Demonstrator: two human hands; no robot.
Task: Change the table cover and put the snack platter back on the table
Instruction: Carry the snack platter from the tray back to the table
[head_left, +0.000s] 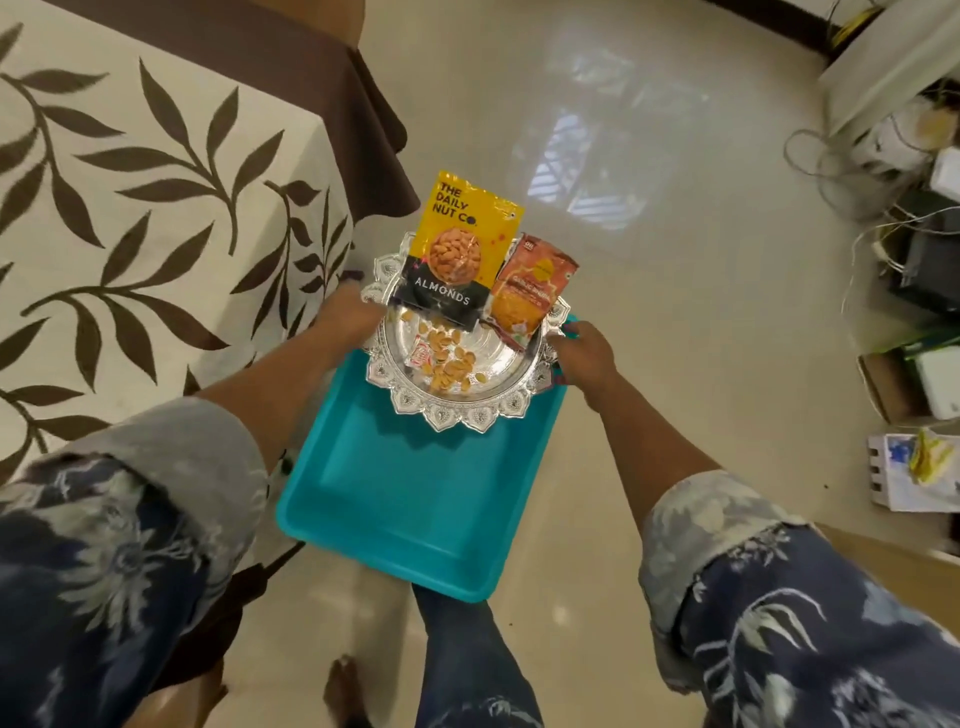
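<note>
A silver snack platter (470, 415) with a scalloped rim sits on the far end of a teal tray (415, 493), held over the floor. On the platter lie a yellow almonds packet (457, 249), an orange snack packet (530, 291) and loose nuts (447, 364). My left hand (348, 317) grips the platter's left edge and my right hand (584, 353) grips its right edge, both also at the tray's sides. The table (130, 208) at the left wears a cream cover with brown leaves over a brown cloth (363, 104).
Glossy beige floor (649, 260) stretches ahead and right. Cables, boxes and devices (909, 260) crowd the right wall. A white box (914, 467) stands at the right. My legs and bare foot (343, 686) are below the tray.
</note>
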